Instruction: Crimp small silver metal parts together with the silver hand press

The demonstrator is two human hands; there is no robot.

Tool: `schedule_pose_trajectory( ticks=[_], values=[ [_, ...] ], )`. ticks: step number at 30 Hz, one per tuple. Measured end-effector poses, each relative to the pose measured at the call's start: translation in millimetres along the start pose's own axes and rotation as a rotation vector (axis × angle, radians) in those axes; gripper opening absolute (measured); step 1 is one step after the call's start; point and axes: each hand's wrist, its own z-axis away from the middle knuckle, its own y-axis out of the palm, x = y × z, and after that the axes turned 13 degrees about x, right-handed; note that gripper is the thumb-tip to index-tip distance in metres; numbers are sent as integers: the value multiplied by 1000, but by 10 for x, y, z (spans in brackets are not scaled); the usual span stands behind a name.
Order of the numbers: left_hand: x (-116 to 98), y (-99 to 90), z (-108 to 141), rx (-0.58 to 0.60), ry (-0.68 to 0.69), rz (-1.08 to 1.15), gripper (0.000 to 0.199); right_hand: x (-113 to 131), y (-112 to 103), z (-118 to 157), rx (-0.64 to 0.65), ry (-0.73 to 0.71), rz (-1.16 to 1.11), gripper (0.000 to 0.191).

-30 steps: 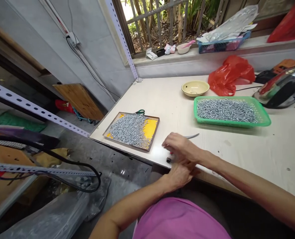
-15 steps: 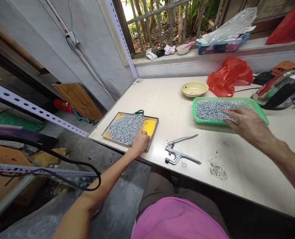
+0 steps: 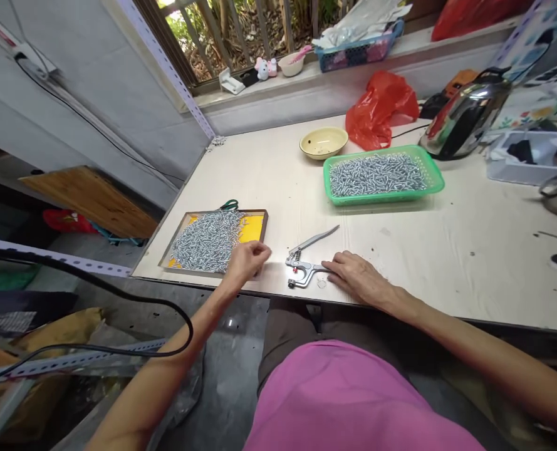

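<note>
My left hand [image 3: 249, 259] is at the right side of a shallow tray [image 3: 265, 227], its fingertips pinched together; whatever is between them is too small to make out. A heap of small silver metal pieces [image 3: 207, 241] lies on the tray's yellow bottom. My right hand [image 3: 357, 275] has its fingers closed on the lower handle of grey spring-loaded pliers [image 3: 307, 268], which lie on the table with handles spread and a C-shaped jaw facing left. Behind that hand, a green plastic basket [image 3: 432, 176] holds many similar silver pieces.
A cream bowl [image 3: 322, 145] and a red plastic bag [image 3: 376, 113] are at the back of the table [image 3: 259, 169]. An electric kettle [image 3: 466, 116] and a grey bin [image 3: 513, 169] stand on the right. Green-handled scissors [image 3: 230, 205] touch the tray's far edge. A black cable [image 3: 184, 300] loops at left.
My right hand has left the green basket and come down to the pliers' lower handle. My left hand has lifted from the heap to the tray's right edge. The view has turned right.
</note>
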Motion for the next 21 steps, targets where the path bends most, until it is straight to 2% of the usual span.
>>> schedule_pose_trajectory(
  ticks=[3,6,8,12,18,21],
  values=[
    [-116,276,86,202,-74,400,20,21,-6,-20,19,65,-4,29],
    [-112,497,92,246,-124,544,28,28,-7,-39,25,94,-7,29],
    [-75,568,69,263,-147,563,33,24,4,-44,22,93,-7,28],
    [-34,592,46,307,-181,560,34,2,41,-47,6,102,-2,27],
    [-55,598,88,294,-212,496,22,-12,97,-54,-21,111,-10,28],
    [-75,579,81,330,-239,468,23,3,103,-45,-18,118,-4,28]
  ],
)
